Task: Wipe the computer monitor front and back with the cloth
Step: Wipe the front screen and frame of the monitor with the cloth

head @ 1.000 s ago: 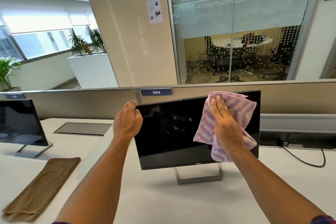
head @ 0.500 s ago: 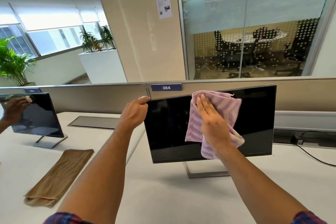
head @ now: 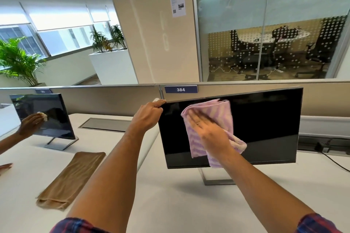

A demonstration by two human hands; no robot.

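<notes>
On the white desk ahead, monitor stands upright on its stand. My left hand grips its top left corner, bracing it. My right hand, fingers flat, presses the lilac cloth to the left half of the screen. Front wipe is under way, I judge; next calls for covering the remaining glass, then the back. Back panel is hidden; right hand blurred. Stand partly covered by my forearm.
</notes>
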